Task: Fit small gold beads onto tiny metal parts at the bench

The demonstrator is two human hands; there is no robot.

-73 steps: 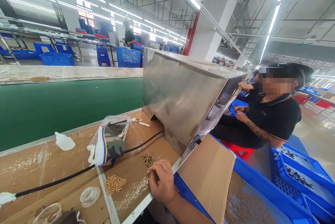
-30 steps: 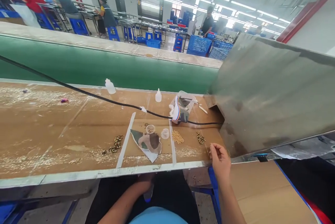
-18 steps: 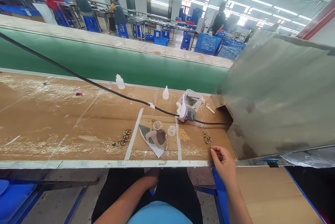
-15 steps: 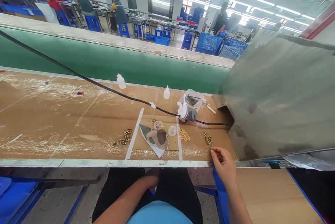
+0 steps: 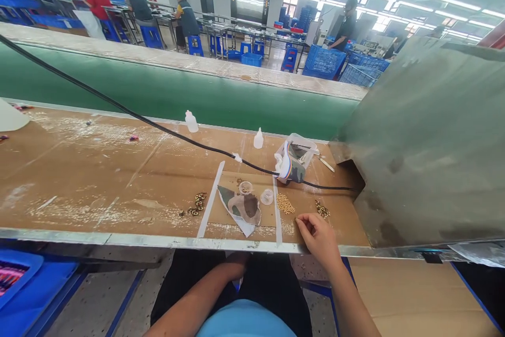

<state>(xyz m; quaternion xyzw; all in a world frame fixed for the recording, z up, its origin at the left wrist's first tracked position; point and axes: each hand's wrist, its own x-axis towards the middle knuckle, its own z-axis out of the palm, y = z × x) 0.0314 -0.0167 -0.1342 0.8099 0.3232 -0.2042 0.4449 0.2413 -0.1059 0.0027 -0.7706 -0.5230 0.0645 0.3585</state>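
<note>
My right hand [image 5: 316,237] is over the front of the bench with thumb and forefinger pinched together. Anything between the fingertips is too small to make out. Just beyond the fingertips lies a pile of small tan beads [image 5: 284,203], and to their right a cluster of dark, brass-coloured small parts [image 5: 322,209]. My left hand [image 5: 238,266] rests low between my thighs, its fingers hidden. A camouflage cloth scrap [image 5: 248,206] with a white underside lies on a cardboard piece, beside two small clear cups, one a round cup [image 5: 266,197]. More dark brassy pieces [image 5: 196,205] lie left of the tape.
A black cable [image 5: 189,140] crosses the bench. Behind the beads stands a clear plastic box [image 5: 307,147] with camouflage cloth. White squeeze bottles [image 5: 258,139] stand at the back. A grey metal housing [image 5: 426,142] blocks the right. People work across the green belt [image 5: 221,96].
My right hand has moved left, from in front of the dark brassy cluster to near the tan beads, still pinched. The view has turned slightly left. My left hand stays low.
</note>
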